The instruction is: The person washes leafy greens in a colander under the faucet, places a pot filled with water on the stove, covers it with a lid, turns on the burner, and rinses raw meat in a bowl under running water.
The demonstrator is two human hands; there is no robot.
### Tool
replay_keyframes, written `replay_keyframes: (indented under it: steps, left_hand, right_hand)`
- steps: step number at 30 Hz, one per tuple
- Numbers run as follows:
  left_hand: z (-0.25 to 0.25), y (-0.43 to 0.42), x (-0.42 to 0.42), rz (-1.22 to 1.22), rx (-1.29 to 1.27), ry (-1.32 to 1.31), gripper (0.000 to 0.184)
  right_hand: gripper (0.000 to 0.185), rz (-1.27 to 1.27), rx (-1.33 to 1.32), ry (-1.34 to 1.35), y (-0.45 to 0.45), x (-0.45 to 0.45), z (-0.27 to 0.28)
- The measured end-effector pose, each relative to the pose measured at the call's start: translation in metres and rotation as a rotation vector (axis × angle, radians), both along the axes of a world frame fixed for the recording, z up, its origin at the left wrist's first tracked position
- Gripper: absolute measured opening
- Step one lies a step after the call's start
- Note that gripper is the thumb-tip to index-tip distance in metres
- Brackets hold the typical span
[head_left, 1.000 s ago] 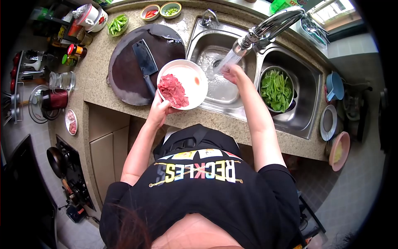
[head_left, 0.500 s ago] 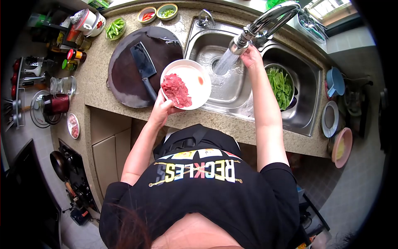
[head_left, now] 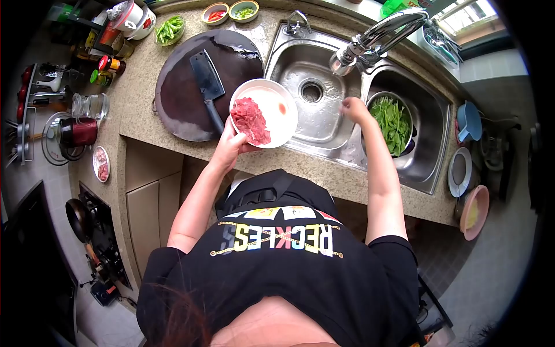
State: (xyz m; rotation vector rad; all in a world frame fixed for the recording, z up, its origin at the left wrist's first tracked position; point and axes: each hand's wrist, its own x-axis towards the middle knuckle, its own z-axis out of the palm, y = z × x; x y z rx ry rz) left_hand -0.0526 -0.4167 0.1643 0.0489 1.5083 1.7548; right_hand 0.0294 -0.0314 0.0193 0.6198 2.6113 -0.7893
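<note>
Gripped the bowl (head_left: 281, 126) of meat (head_left: 250, 121) only at near left with left hand (head_left: 230, 144), risking spillage through one-sided tilt; could not determine closure of right hand (head_left: 355, 110).

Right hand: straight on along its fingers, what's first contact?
Probably the white bowl in the left hand: the right hand's fingers point roughly that way across the left basin. Hand and bowl heights are unclear from this one view, so it might pass above or below the rim.
</note>
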Motion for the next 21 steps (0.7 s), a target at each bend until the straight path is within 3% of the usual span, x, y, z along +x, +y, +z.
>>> replay_keyframes:
  steps: [2, 4, 5, 8, 9, 12, 14, 16, 21]
  left_hand:
    - [-0.002, 0.004, 0.000, -0.012, -0.001, 0.006, 0.066]
    - [-0.003, 0.010, -0.002, -0.027, -0.004, 0.023, 0.066]
    - [-0.004, 0.013, -0.001, -0.045, -0.012, 0.021, 0.065]
    - [0.000, 0.022, -0.002, -0.086, -0.018, 0.011, 0.063]
    - [0.001, 0.024, -0.002, -0.107, -0.023, 0.015, 0.063]
    - [0.002, 0.034, -0.003, -0.144, -0.025, 0.025, 0.062]
    - [0.001, 0.040, -0.003, -0.154, -0.040, 0.010, 0.065]
    - [0.001, 0.046, -0.004, -0.171, -0.041, 0.003, 0.066]
    - [0.002, 0.060, -0.001, -0.259, -0.026, 0.045, 0.066]
  right_hand:
    - [0.029, -0.020, -0.086, 0.076, -0.019, 0.014, -0.014]
    - [0.026, -0.305, -0.195, 0.239, -0.058, 0.013, 0.017]
    - [0.023, -0.067, -0.004, 0.252, -0.066, 0.015, 0.018]
    - [0.020, -0.285, 0.032, 0.444, -0.086, 0.003, 0.033]
    - [0.017, -0.267, 0.159, 0.572, -0.095, 0.001, 0.052]
    - [0.022, -0.268, 0.144, 0.779, -0.126, -0.011, 0.089]
    - [0.025, -0.247, -0.218, 0.936, -0.145, -0.016, 0.087]
    - [0.031, -0.292, -0.666, 0.905, -0.175, -0.017, 0.107]
    - [0.042, -0.253, -0.871, 0.894, -0.214, -0.032, 0.076]
